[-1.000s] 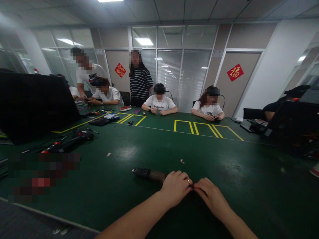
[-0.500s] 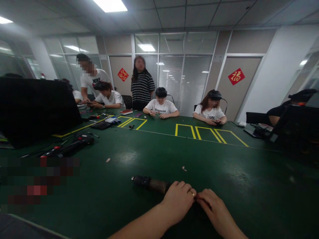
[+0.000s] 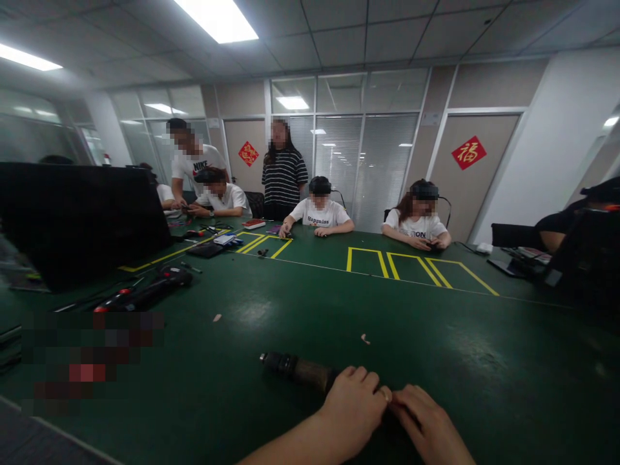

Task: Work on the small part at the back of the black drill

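Note:
A dark, long-bodied electric screwdriver (image 3: 310, 374) with a metal tip lies near the front of the green table (image 3: 232, 400), its tip toward the left. My left hand (image 3: 356, 407) is wrapped over its rear part, fingers curled, and hides that end. Right beside it, my right hand (image 3: 426, 416) is closed, with thumb and fingers pinched together at the left hand's fingertips. What sits between the two hands is hidden in shadow under them.
Left on the table are a black-and-red power tool (image 3: 157, 287), a black monitor (image 3: 80, 223) and a notebook on a dark folder (image 3: 213, 245). Small pale scraps (image 3: 365, 339) lie ahead. Seated people wearing headsets (image 3: 320, 213) work along the far side; two people stand behind.
The view has swung slightly left and up, so the scene sits lower and farther right. My hands keep their hold on the screwdriver. Across the table, a seated person's hand has lowered to the tabletop.

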Tool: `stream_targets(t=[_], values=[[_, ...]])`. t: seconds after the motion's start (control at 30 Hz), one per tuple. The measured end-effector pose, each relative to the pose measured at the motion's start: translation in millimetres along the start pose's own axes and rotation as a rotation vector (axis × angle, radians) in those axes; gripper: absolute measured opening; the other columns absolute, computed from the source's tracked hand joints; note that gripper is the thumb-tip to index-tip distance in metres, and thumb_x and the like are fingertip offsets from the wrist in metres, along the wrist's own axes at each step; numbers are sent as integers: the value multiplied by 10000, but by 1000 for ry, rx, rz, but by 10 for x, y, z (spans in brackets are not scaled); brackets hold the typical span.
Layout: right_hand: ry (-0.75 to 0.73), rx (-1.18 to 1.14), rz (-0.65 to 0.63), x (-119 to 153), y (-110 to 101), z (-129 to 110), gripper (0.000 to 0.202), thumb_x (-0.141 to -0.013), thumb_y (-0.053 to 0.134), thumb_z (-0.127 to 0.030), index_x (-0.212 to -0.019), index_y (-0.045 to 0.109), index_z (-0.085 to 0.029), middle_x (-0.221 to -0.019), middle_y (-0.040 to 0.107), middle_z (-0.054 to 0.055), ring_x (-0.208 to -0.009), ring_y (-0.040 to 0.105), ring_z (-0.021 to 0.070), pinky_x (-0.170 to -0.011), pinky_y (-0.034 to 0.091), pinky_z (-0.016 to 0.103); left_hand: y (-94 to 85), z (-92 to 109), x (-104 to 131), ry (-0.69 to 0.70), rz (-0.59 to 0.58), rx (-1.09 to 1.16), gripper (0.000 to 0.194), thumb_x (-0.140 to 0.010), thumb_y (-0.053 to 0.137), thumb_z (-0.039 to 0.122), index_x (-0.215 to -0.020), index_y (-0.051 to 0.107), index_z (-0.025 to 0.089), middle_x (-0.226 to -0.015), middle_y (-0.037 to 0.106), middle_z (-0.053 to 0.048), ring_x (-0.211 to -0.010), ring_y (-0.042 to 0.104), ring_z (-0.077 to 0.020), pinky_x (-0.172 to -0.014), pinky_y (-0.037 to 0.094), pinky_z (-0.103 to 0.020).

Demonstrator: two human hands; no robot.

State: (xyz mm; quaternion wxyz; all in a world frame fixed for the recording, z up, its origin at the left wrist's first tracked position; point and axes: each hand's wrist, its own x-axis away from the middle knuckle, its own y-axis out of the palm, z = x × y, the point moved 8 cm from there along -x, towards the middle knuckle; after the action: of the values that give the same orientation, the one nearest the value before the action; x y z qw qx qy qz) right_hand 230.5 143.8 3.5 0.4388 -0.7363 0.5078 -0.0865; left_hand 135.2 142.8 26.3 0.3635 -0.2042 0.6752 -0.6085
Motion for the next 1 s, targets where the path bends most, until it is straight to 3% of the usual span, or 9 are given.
stream_targets(t=[0.1,0.37,0.53,0.67,0.83,1.0], values=[[10,2,-6,-2,2,11,237,-964,371,-274,-879,587,-226,-850,569,44,-801,535,227,-720,435,327,4,-8,-11,-21,11,-33,149,-863,565,284,-981,566,192,-947,597,-50,-886,551,-241,-739,463,-375],[19,20,-67,7,-50,-68,199,-949,404,-259,-894,593,-233,-860,576,25,-814,543,212,-716,424,300,-178,33,6,123,-85,1,147,-884,510,263,-983,558,166,-936,637,-48,-845,589,-212,-716,465,-329],[42,24,-27,-11,-101,-65,196,-949,414,-282,-918,600,-226,-858,577,27,-810,551,211,-712,427,297,-250,-104,-43,33,-105,132,190,-897,518,337,-1000,584,192,-967,651,-21,-887,605,-190,-759,457,-300],[41,29,-15,-19,-88,-47,195,-945,418,-275,-896,600,-221,-848,579,26,-799,555,207,-701,429,289,-238,-113,-53,46,-70,136,186,-940,449,296,-931,611,205,-983,635,-6,-889,591,-169,-746,451,-282],[62,39,-17,-43,-78,-31,172,-931,430,-259,-877,588,-218,-805,566,14,-747,545,193,-652,408,271,-237,-145,-46,21,-24,168,152,-910,503,308,-933,620,214,-986,612,1,-936,553,-169,-734,455,-261],[165,140,-40,-68,4,28,39,-858,569,-212,-822,556,-216,-743,535,-22,-659,530,173,-577,357,250,-191,-191,-86,-40,-37,222,159,-890,516,284,-882,648,195,-948,620,-2,-892,561,-161,-767,459,-261]])
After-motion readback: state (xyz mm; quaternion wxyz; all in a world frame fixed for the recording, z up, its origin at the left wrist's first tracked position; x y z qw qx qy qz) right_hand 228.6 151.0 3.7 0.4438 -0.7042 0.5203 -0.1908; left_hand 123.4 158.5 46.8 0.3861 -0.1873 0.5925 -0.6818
